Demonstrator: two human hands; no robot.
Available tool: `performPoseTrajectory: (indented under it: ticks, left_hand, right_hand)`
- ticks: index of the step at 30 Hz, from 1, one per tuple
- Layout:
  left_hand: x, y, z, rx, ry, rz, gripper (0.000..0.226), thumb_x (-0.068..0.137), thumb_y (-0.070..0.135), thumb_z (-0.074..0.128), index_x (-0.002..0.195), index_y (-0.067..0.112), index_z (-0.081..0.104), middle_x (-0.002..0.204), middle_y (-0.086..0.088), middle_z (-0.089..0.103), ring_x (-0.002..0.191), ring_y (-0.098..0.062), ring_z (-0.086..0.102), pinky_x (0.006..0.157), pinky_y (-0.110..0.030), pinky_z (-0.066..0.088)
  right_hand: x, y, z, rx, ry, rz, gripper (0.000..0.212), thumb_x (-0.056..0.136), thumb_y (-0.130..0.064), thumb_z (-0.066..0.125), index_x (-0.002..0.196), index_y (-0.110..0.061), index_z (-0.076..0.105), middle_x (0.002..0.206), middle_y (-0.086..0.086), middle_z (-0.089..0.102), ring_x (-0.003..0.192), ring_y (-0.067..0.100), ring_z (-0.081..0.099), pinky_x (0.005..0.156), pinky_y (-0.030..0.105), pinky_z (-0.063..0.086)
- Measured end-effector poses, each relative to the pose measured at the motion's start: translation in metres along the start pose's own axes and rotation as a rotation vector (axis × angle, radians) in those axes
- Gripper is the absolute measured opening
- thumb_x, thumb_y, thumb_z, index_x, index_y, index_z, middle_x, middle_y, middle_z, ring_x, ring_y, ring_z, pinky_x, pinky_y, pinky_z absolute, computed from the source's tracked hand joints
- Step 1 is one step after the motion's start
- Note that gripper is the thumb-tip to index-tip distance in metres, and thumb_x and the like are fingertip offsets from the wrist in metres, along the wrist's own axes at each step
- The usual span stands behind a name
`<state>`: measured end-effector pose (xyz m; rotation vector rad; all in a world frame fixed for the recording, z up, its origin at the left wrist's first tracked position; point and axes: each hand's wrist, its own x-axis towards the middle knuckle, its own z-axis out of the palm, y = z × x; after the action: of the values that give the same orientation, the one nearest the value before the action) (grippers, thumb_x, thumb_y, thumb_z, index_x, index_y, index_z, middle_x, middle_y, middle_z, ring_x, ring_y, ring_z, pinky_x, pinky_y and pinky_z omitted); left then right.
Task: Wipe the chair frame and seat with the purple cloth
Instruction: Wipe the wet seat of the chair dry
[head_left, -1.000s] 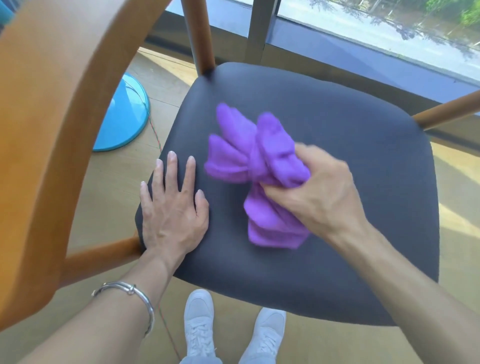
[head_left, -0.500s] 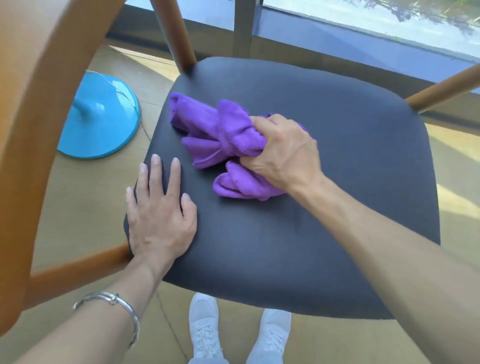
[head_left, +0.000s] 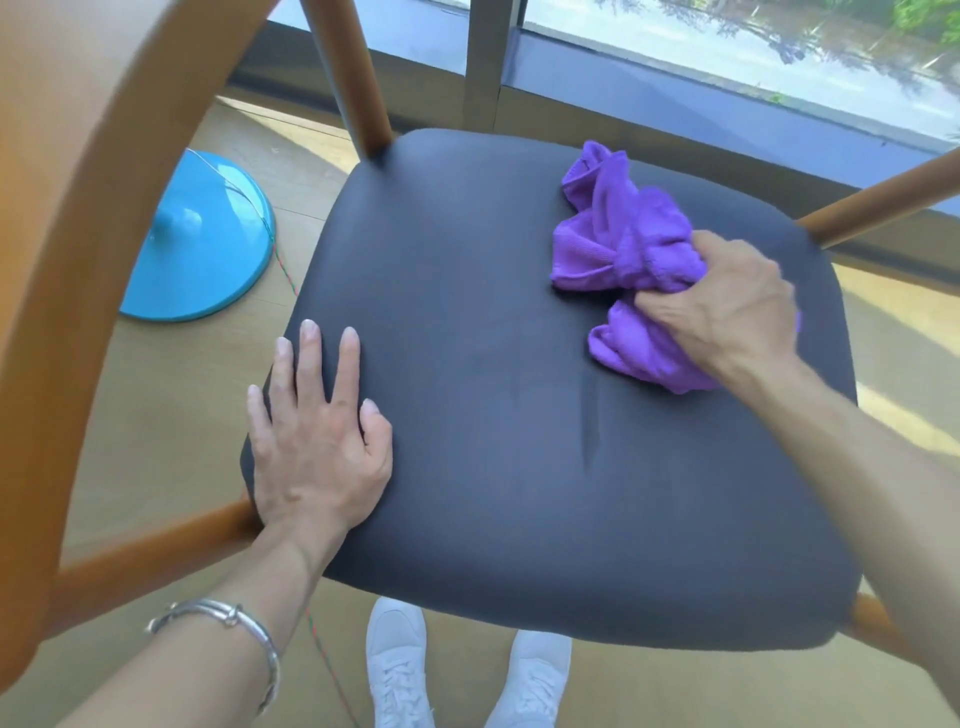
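Shifted from left-rear to right-rear of seat (head_left: 493, 415) in half a second: purple cloth (head_left: 623, 244). Bracing with left hand (head_left: 317, 447), flat on front-left corner, fingers straight. Pressing down with right hand (head_left: 727, 306), fisted round cloth. Overlap strokes, hold even pressure, cover edges. Bunched, loose folds, soft weave — spread flatter for more contact.

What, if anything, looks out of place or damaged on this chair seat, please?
One thing stands out: a dark streak runs down the seat, near the purple cloth that the right hand grips. Whether it is a crease, a damp mark or a scuff, I cannot tell. Nothing looks spilled or broken.
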<state>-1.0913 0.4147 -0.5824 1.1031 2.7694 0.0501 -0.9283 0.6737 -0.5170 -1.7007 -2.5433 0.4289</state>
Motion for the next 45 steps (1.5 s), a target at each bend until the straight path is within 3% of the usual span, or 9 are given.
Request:
performPoseTrajectory:
  ticks: [10,18,22,25,31,33,36,39,45]
  left_hand:
    - [0.000,0.000,0.002,-0.016,0.025,-0.014,0.065,0.082,0.034,0.023,0.143,0.013,0.033,0.153,-0.014,0.023,0.140,-0.034,0.020,0.105,-0.059,0.025]
    - [0.000,0.002,0.001,-0.027,0.042,-0.010,0.066,0.083,0.036,0.020,0.145,0.015,0.029,0.154,-0.014,0.021,0.141,-0.033,0.017,0.106,-0.059,0.023]
    - [0.000,0.002,0.000,-0.021,0.044,-0.006,0.066,0.083,0.035,0.021,0.144,0.014,0.030,0.153,-0.015,0.023,0.140,-0.034,0.020,0.104,-0.060,0.025]
    - [0.000,0.002,0.001,-0.017,0.048,-0.003,0.065,0.083,0.035,0.021,0.144,0.014,0.030,0.152,-0.016,0.024,0.139,-0.035,0.021,0.104,-0.060,0.026]
    - [0.000,0.002,0.002,-0.013,0.065,0.007,0.066,0.081,0.033,0.024,0.144,0.013,0.031,0.152,-0.017,0.025,0.139,-0.037,0.023,0.102,-0.061,0.028]
    - [-0.001,0.002,0.004,-0.010,0.071,0.010,0.066,0.081,0.032,0.025,0.144,0.012,0.032,0.152,-0.017,0.025,0.138,-0.037,0.024,0.102,-0.061,0.029]
    - [0.000,0.001,0.004,-0.009,0.076,0.007,0.065,0.082,0.032,0.025,0.144,0.013,0.030,0.152,-0.016,0.024,0.139,-0.036,0.023,0.103,-0.061,0.028]
    - [-0.001,0.002,0.004,-0.004,0.069,0.006,0.065,0.083,0.033,0.024,0.145,0.014,0.028,0.153,-0.016,0.023,0.139,-0.036,0.022,0.103,-0.060,0.028]
    - [-0.001,0.003,0.003,-0.008,0.056,0.000,0.065,0.083,0.034,0.021,0.145,0.015,0.028,0.154,-0.015,0.021,0.140,-0.035,0.020,0.104,-0.060,0.026]
  right_hand:
    - [-0.055,-0.115,0.050,0.023,-0.117,-0.379,0.037,0.082,-0.034,0.059,0.119,-0.028,0.054,0.110,0.004,0.054,0.105,0.032,0.051,0.080,0.041,0.040]
    - [-0.017,0.036,-0.012,-0.080,-0.059,-0.033,0.035,0.074,-0.050,0.065,0.096,-0.023,0.057,0.099,0.009,0.057,0.097,0.036,0.057,0.070,0.033,0.036]
    - [-0.027,0.070,-0.017,-0.044,-0.028,0.106,0.033,0.072,-0.045,0.067,0.082,-0.018,0.050,0.087,0.010,0.054,0.087,0.037,0.055,0.067,0.034,0.034]
    - [-0.032,0.042,-0.004,-0.013,-0.001,0.098,0.028,0.072,-0.039,0.067,0.083,-0.018,0.051,0.092,0.013,0.057,0.090,0.037,0.055,0.067,0.033,0.034]
    - [-0.095,-0.080,0.047,0.053,0.029,-0.282,0.032,0.064,-0.025,0.073,0.095,-0.022,0.066,0.086,0.009,0.059,0.079,0.035,0.058,0.065,0.039,0.040]
    - [-0.103,-0.093,0.051,0.025,-0.002,-0.326,0.035,0.072,-0.023,0.068,0.107,-0.026,0.063,0.096,0.005,0.056,0.088,0.032,0.055,0.073,0.041,0.040]
    - [-0.090,-0.069,0.045,0.024,-0.060,-0.358,0.036,0.082,-0.026,0.059,0.118,-0.030,0.056,0.107,0.003,0.052,0.098,0.031,0.051,0.078,0.041,0.038]
    - [-0.071,-0.028,0.028,0.020,-0.029,-0.314,0.038,0.075,-0.038,0.057,0.112,-0.029,0.061,0.102,0.009,0.057,0.093,0.035,0.057,0.075,0.042,0.044]
    - [-0.039,0.077,-0.018,-0.079,-0.021,0.021,0.030,0.073,-0.043,0.065,0.089,-0.021,0.052,0.098,0.014,0.054,0.094,0.040,0.055,0.070,0.038,0.041]
